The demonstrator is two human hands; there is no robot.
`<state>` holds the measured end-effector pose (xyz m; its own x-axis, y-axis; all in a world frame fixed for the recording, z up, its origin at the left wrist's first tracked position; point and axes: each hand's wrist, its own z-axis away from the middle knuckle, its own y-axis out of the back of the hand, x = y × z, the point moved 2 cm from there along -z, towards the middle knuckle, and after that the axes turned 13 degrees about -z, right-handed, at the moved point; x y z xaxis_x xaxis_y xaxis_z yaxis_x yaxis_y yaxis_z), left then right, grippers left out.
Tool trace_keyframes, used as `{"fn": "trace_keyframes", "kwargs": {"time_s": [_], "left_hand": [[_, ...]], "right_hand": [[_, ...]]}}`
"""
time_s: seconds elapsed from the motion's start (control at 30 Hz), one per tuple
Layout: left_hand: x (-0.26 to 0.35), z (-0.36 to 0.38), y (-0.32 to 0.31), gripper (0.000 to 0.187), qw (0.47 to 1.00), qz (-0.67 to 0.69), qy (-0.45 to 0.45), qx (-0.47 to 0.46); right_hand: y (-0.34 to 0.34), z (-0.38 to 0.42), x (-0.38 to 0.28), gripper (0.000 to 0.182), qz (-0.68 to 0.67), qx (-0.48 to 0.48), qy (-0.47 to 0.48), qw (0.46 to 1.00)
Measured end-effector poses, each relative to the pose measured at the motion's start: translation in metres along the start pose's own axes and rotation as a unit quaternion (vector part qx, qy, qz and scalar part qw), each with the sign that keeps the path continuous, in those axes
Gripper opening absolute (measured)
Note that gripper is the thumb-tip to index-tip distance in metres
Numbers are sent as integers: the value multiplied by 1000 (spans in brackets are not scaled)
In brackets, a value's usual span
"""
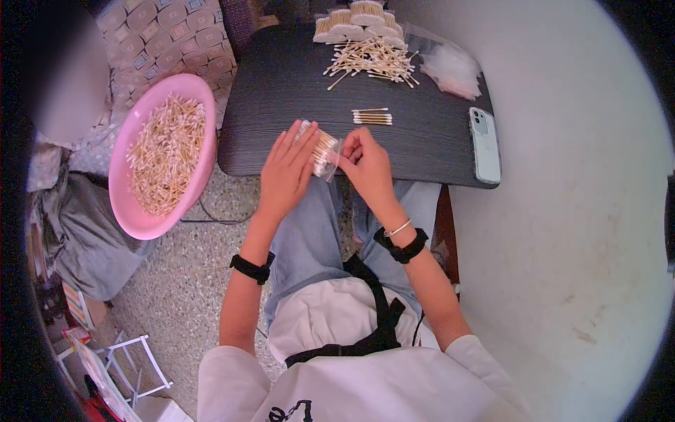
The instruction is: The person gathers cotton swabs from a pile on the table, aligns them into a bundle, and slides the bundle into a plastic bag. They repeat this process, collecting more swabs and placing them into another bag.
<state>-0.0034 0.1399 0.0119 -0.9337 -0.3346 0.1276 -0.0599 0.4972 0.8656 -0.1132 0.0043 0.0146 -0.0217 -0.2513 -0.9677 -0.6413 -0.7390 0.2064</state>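
Near the front edge of the dark table [281, 91] lies a clear plastic bag of cotton swabs [324, 150]. My left hand [287, 165] rests flat over the bag's left part, its fingers stretched out. At the bag's right end, the fingers of my right hand [362, 162] are pinched together on the clear plastic edge. A short row of loose swabs [372, 117] lies just beyond my right hand. The tips of my right thumb and forefinger are partly hidden by the plastic.
A pink basin [209, 151] full of swabs stands left of the table. At the back are a loose swab pile [373, 60], stacked swab bundles [358, 22] and clear plastic bags [452, 69]. A phone [484, 145] lies by the right edge, near the wall [562, 176].
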Motion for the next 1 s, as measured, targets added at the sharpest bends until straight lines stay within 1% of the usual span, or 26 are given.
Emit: {"fn": "trace_keyframes", "kwargs": {"time_s": [0.1, 0.2, 0.3, 0.43, 0.5, 0.53, 0.6, 0.7, 0.8, 0.9, 1.0], "left_hand": [[0, 0, 1, 43, 1000, 16, 3, 5], [-1, 0, 2, 41, 999, 37, 7, 9], [0, -1, 3, 40, 999, 47, 14, 11], [0, -1, 1, 40, 998, 54, 19, 7], [0, -1, 2, 40, 1000, 23, 9, 12], [0, -2, 2, 40, 1000, 8, 4, 14], [0, -1, 0, 40, 1000, 20, 13, 10], [-1, -2, 2, 40, 999, 40, 15, 4], [-2, -2, 4, 40, 999, 49, 11, 1], [-2, -2, 2, 40, 999, 46, 11, 3], [-2, -1, 3, 40, 999, 43, 13, 2]], "right_hand": [[4, -5, 1, 40, -27, -15, -19, 999], [11, -7, 3, 38, -74, -82, 1, 994], [16, -11, 3, 39, -57, -125, -12, 990], [15, -18, 3, 39, -20, -136, -6, 991], [13, -20, 3, 39, -4, -135, -12, 991], [13, -19, 4, 37, 0, -128, -9, 992], [12, -18, 3, 35, 8, -112, -5, 994], [18, -22, 5, 34, -20, -157, 7, 987], [22, -24, 6, 34, -44, -179, -21, 983], [21, -25, 6, 34, -16, -179, 34, 983], [21, -24, 4, 32, -33, -182, -8, 983]]}}
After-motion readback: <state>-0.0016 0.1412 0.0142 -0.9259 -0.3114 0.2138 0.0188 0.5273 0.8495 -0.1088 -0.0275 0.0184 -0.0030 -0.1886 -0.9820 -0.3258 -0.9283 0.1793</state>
